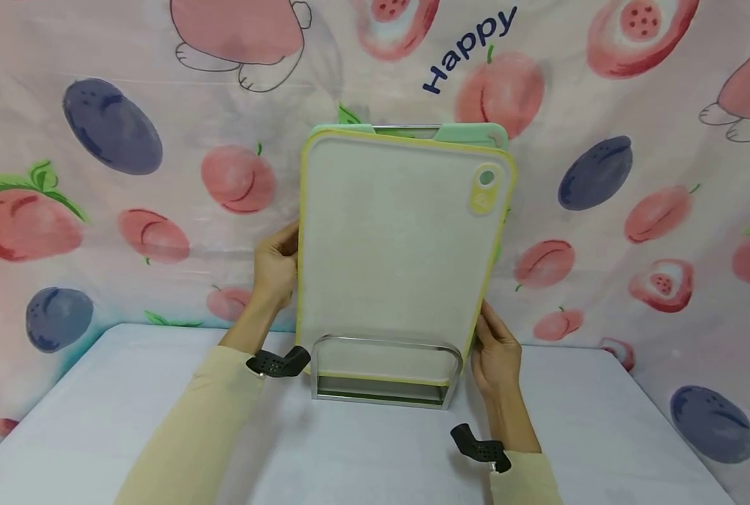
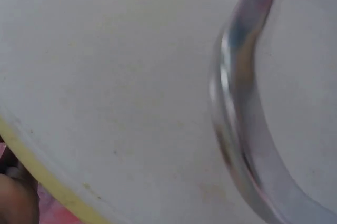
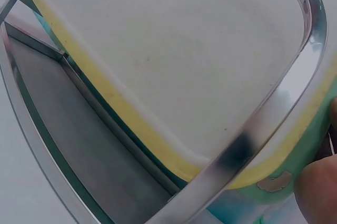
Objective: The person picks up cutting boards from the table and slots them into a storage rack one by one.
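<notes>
A white cutting board (image 1: 400, 238) with a yellow rim stands nearly upright, its lower part behind the front loop of a metal rack (image 1: 381, 402). Behind it, a green cutting board (image 1: 472, 133) shows along the top and, in the right wrist view, as a green edge (image 3: 310, 145) beside the yellow rim. My left hand (image 1: 276, 270) grips at the left side, its fingertips hidden behind the white board. Low on the right side, my right hand (image 1: 497, 351) holds the green board's edge, thumb (image 3: 318, 190) to the front and fingers behind.
The rack stands on a table with a white cover (image 1: 362, 456). Close behind hangs a fruit-printed cloth (image 1: 362, 63). A black wrist device (image 1: 278, 362) sits on my left wrist, another (image 1: 482, 449) on the right. The rack's shiny front bar (image 2: 237, 108) crosses before the white board.
</notes>
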A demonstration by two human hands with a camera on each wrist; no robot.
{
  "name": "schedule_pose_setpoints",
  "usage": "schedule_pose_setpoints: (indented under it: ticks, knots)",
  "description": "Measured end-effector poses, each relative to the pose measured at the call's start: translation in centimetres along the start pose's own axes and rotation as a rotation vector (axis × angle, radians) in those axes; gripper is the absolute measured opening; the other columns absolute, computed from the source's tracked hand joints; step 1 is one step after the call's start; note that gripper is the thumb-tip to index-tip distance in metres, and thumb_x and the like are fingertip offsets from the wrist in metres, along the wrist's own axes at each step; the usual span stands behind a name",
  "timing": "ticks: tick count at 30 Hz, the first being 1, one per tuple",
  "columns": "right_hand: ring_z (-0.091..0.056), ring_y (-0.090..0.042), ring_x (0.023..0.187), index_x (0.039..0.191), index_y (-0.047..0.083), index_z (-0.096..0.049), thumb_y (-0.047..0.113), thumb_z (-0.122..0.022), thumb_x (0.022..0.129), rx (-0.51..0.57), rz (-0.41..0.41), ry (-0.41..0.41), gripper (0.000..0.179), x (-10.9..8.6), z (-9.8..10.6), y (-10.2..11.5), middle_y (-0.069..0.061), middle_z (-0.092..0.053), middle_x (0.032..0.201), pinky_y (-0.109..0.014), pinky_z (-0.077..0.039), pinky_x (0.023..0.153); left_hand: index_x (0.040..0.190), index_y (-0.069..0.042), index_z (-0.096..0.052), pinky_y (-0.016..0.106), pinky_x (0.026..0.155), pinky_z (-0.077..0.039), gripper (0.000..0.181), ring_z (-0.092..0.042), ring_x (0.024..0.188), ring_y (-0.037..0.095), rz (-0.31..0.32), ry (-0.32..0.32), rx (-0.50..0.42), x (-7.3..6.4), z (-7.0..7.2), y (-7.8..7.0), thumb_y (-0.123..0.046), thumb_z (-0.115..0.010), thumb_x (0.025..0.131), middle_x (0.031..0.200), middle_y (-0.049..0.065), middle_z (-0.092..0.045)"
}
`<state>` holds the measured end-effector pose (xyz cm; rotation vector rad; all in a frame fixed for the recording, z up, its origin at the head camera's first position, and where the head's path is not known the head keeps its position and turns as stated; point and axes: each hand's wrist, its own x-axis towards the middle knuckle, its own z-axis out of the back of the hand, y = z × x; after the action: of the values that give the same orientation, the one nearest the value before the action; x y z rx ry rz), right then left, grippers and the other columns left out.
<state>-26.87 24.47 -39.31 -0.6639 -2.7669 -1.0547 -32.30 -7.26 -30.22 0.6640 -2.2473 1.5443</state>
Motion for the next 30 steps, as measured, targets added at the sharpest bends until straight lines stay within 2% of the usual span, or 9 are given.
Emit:
schedule_pose_setpoints:
  ticks: [7, 10, 14, 20, 23, 30]
  knots:
    - [-0.061, -0.017, 0.107, 0.114, 0.0, -0.068, -0.012, -0.047, 0.093, 0.004, 0.024, 0.028, 0.032, -0.1, -0.1, 0.1, -0.01, -0.068, 0.112, -0.024, -0.049, 0.088, 0.123, 0.011, -0.058, 0.021, 0.059, -0.052, 0.048, -0.063, 0.073, 0.01, 0.031, 0.017, 0.011, 0.8, -0.4, -0.6, 0.027, -0.051, 0.078, 0.085, -0.003, -0.07]
    - [-0.062, -0.017, 0.106, 0.113, 0.002, -0.069, -0.011, -0.046, 0.094, 0.013, 0.008, 0.026, 0.032, -0.2, -0.3, 0.0, -0.01, -0.068, 0.112, -0.025, -0.05, 0.086, 0.122, 0.013, -0.058, 0.019, 0.049, -0.048, 0.05, -0.061, 0.066, 0.01, 0.043, 0.009, -0.014, 1.1, -0.6, -0.8, 0.03, -0.048, 0.076, 0.082, -0.002, -0.069]
    - [-0.063, -0.017, 0.103, 0.112, 0.006, -0.07, -0.009, -0.047, 0.094, 0.025, -0.021, 0.021, 0.033, -0.2, -0.3, -0.2, -0.008, -0.068, 0.112, -0.024, -0.051, 0.083, 0.121, 0.016, -0.056, 0.018, 0.044, -0.046, 0.051, -0.061, 0.062, 0.009, 0.034, 0.01, -0.021, 1.5, -0.9, -1.1, 0.031, -0.047, 0.074, 0.08, -0.002, -0.069]
    - [-0.063, -0.015, 0.102, 0.111, 0.009, -0.071, -0.008, -0.046, 0.095, 0.018, -0.048, 0.02, 0.035, -0.4, -0.1, -0.3, -0.006, -0.068, 0.112, -0.023, -0.052, 0.081, 0.125, 0.014, -0.054, 0.018, 0.052, -0.05, 0.053, -0.063, 0.069, 0.008, 0.054, 0.03, -0.025, 1.7, -0.8, -1.1, 0.031, -0.046, 0.076, 0.083, -0.005, -0.069]
    - [-0.062, -0.015, 0.102, 0.114, 0.01, -0.07, -0.006, -0.045, 0.096, 0.026, -0.089, 0.038, 0.034, -0.6, -0.2, -0.5, -0.006, -0.067, 0.115, -0.024, -0.052, 0.079, 0.125, 0.014, -0.054, 0.018, 0.054, -0.051, 0.05, -0.063, 0.07, 0.008, 0.05, 0.021, -0.027, 1.7, -0.5, -1.2, 0.03, -0.047, 0.078, 0.083, -0.005, -0.07]
    - [-0.062, -0.015, 0.102, 0.116, 0.01, -0.069, -0.004, -0.043, 0.098, 0.014, -0.118, 0.053, 0.035, -0.7, -0.3, -0.8, -0.006, -0.066, 0.116, -0.023, -0.052, 0.079, 0.125, 0.013, -0.053, 0.018, 0.053, -0.05, 0.049, -0.061, 0.065, 0.006, 0.045, -0.002, -0.022, 1.7, -0.1, -1.5, 0.028, -0.048, 0.079, 0.08, -0.006, -0.069]
